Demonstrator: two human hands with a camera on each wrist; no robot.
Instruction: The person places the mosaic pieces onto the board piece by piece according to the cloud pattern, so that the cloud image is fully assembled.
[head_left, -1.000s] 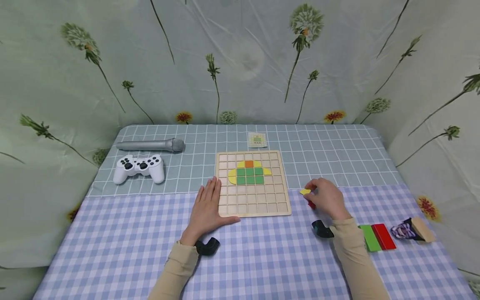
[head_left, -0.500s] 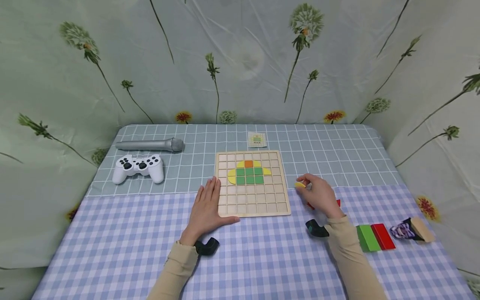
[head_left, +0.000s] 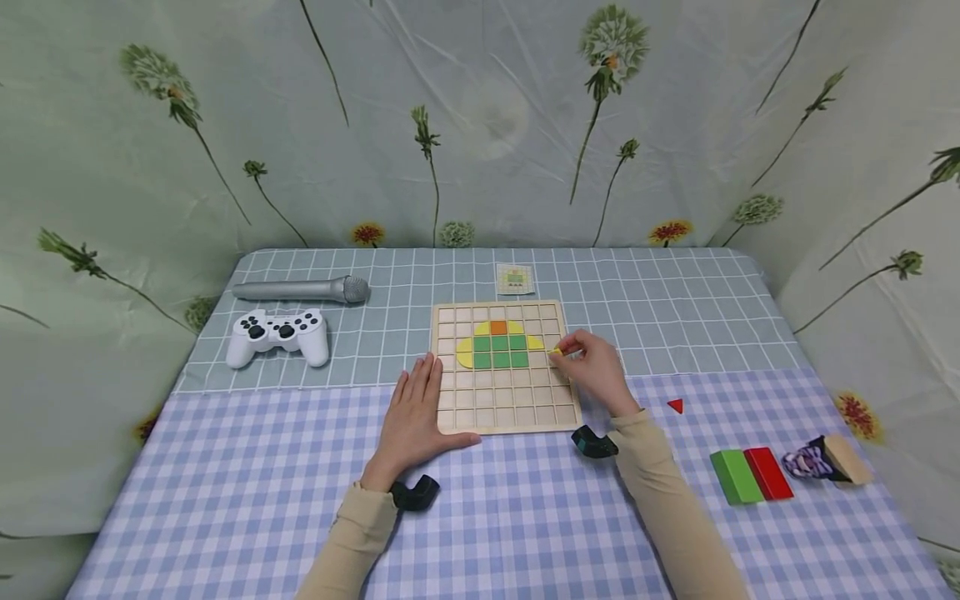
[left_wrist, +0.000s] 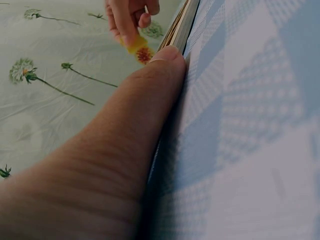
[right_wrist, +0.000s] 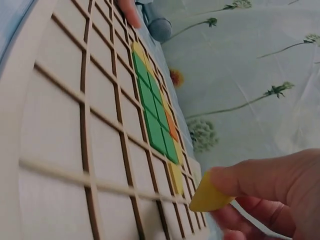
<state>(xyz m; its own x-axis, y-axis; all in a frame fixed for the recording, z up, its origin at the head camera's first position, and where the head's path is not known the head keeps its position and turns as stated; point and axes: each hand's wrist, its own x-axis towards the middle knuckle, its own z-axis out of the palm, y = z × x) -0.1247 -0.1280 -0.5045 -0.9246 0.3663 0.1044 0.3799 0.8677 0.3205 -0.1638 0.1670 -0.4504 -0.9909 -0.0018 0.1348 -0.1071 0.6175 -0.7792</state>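
Observation:
My left hand (head_left: 412,412) lies with straight fingers against the left side of the square wooden grid board (head_left: 487,396), its thumb (left_wrist: 162,62) along the front edge. My right hand (head_left: 596,367) is over the board's right part and pinches a yellow tile (right_wrist: 210,195) with a curved edge between thumb and fingers. In the right wrist view that tile is held above the grid, tilted. Set in the board are several green square tiles (head_left: 500,351), an orange square tile (head_left: 498,327) above them, and yellow rounded tiles (head_left: 464,352) around them.
Behind the board lies a small pattern card (head_left: 515,280). A microphone (head_left: 300,290) and a white game controller (head_left: 277,337) are at the left. Right of my arm lie a red triangle (head_left: 677,406), a green block (head_left: 736,477), a red block (head_left: 768,473) and a wooden-backed figure (head_left: 825,461).
My right hand has moved left from beside the board to over its right part, carrying the yellow tile. The red triangle has come into full view. My left hand has stayed still.

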